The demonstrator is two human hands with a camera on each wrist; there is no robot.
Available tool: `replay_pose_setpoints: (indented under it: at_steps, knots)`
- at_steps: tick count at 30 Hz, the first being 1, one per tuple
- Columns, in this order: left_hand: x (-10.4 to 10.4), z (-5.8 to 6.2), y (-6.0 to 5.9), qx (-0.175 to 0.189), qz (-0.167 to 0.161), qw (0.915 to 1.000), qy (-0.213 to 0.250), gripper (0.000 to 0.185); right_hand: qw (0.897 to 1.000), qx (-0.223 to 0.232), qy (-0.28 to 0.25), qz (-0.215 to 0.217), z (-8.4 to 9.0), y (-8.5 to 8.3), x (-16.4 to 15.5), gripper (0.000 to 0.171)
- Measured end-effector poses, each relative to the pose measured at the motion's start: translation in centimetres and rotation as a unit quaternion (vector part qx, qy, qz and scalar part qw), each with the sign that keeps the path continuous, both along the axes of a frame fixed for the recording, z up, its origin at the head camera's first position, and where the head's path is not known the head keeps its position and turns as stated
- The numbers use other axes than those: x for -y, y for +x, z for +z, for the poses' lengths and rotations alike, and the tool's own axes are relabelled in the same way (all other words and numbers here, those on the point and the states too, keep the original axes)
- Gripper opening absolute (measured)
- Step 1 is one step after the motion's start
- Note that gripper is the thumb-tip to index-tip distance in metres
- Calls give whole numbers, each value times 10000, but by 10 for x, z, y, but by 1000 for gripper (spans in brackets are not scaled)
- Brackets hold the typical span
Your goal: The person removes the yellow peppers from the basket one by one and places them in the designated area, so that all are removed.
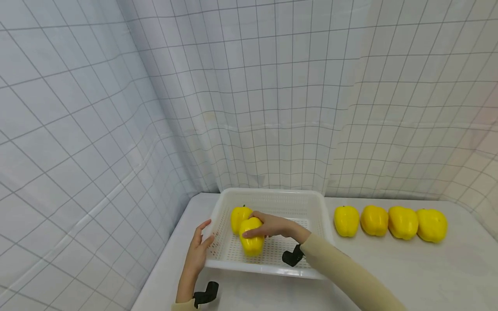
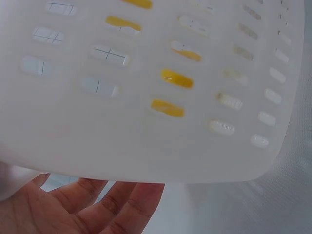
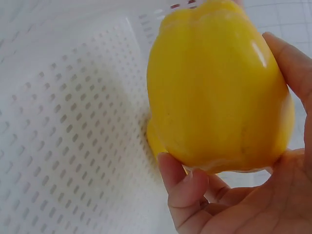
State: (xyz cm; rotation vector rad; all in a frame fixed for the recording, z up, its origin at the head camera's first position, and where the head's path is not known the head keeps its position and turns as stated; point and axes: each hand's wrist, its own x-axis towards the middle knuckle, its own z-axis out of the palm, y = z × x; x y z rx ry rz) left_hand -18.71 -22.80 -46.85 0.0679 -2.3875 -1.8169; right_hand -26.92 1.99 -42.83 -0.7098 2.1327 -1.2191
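While your left hand (image 1: 197, 250) rests against the left outer wall of the white basket (image 1: 272, 195), its fingers stay fairly straight, with the fingertips reaching up toward the rim and nothing gripped between them. From the left wrist view you see the same thing from below: the open palm and fingers (image 2: 92, 207) sit just under the slotted plastic wall (image 2: 146, 97), and yellow shows through several of the slots.

Move right and you come to the inside of the basket, where one yellow pepper (image 1: 240, 218) sits on the perforated floor near the back left corner. Just in front of it, and touching or nearly touching it (you cannot tell which from the head view), is the second yellow pepper (image 1: 252, 241), and this is the one your right hand (image 1: 272, 225) has hold of. Your fingers are curled over its top and side, with the arm in its beige sleeve (image 1: 346, 276) coming in across the basket's front right rim. The right wrist view confirms the grasp: the pepper (image 3: 219, 92) fills the frame, with your thumb (image 3: 183, 187) wrapped under its lower end and the basket's perforated floor (image 3: 68, 136) just behind it.

Further right, outside the basket, four more yellow peppers (image 1: 389, 222) stand in a row on the white table (image 1: 428, 276), close together.
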Motion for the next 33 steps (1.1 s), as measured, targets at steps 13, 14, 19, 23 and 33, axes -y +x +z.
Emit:
replay_pose_setpoints:
  at_steps: [13, 14, 19, 23, 33]
  knots:
    - [0, 1, 0, -40, -51, 10000, 10, 48, 9931, -568, -439, -924, 20, 3, -24, 60]
    - [0, 1, 0, -51, -48, 10000, 0, 48, 9920, -614, -463, -1005, 22, 3, -26, 61]
    - [0, 0, -1, -67, -18, 10000, -56, 46, 9863, -767, -633, -1315, 31, 9, -35, 62]
    - [0, -1, -2, -27, -2, 10000, -70, 46, 9807, -822, -864, -1547, 37, 14, -43, 62]
    - [1, -1, -2, 58, 18, 10000, -46, 47, 9589, -1210, -1274, -2229, 46, 24, -65, 61]
